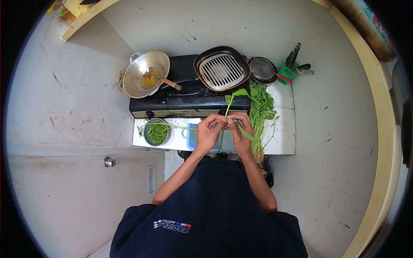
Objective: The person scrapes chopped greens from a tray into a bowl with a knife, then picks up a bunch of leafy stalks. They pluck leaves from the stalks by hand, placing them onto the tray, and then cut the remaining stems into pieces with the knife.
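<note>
My left hand and my right hand meet over the counter, fingertips pinched together on a leafy green stem that looks like water spinach. Its leaf points up toward the stove, and more leaf hangs by my right palm. Another long thin stem runs from my left hand over the bowl. Cut green pieces lie in the grey bowl, left of my hands. Beneath my hands is a blue-rimmed tray or board, partly hidden. A bunch of rooted greens lies at my right.
Behind my hands stands a black stove. It carries a wok with a wooden-handled utensil and a ridged grill pan. A small lidded pan and a green basket of utensils stand at the back right. Walls close in both sides.
</note>
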The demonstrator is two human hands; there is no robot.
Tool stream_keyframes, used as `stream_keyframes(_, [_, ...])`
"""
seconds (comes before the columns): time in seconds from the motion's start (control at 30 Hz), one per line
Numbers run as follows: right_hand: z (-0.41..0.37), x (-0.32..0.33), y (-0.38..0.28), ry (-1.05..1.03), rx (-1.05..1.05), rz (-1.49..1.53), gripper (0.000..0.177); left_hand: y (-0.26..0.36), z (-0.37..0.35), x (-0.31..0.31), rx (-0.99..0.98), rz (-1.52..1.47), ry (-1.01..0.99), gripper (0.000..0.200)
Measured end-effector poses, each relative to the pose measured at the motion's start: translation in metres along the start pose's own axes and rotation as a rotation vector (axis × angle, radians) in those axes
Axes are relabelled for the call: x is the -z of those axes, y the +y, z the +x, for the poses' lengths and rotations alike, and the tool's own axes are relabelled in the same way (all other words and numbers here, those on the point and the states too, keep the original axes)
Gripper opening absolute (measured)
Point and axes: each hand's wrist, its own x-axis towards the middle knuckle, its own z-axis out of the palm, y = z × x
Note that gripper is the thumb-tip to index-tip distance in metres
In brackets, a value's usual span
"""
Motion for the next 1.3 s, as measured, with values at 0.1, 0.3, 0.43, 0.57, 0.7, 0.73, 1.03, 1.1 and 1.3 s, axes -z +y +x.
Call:
stream_keyframes(0.1, [-0.004,0.000,0.006,0.003,-0.007,0.020,0.011,0.003,-0.002,-0.001,0.073,-0.016,0.026,0.013])
stream_keyframes(0.3, [-0.009,0.003,0.016,0.054,-0.079,0.162,0.012,0.004,0.005,0.004,0.097,-0.123,0.000,0.015])
stream_keyframes(0.43, [-0.005,0.017,0.027,0.123,-0.226,0.295,0.012,0.002,0.003,0.011,0.090,-0.057,-0.002,0.016])
stream_keyframes(0.57, [-0.005,0.045,0.067,0.114,-0.282,0.058,0.011,-0.001,0.001,0.020,0.087,-0.078,0.044,0.018])
stream_keyframes(0.7, [-0.039,0.067,0.149,0.062,-0.296,-0.282,0.011,0.005,0.001,0.023,0.083,-0.103,0.068,0.020])
stream_keyframes(0.73, [-0.048,0.069,0.163,0.045,-0.311,-0.359,0.012,0.006,0.001,0.024,0.080,-0.103,0.071,0.020])
stream_keyframes(1.03, [-0.076,0.064,0.217,-0.209,-0.360,-0.644,0.012,0.005,0.003,0.030,0.127,-0.286,0.003,0.018])
stream_keyframes(1.1, [-0.080,0.063,0.223,-0.276,-0.373,-0.750,0.014,0.005,0.003,0.030,0.138,-0.292,0.010,0.018])
stream_keyframes(1.3, [-0.090,0.059,0.220,-0.321,-0.336,-0.961,0.017,0.013,0.001,0.026,0.135,-0.309,0.041,0.018])
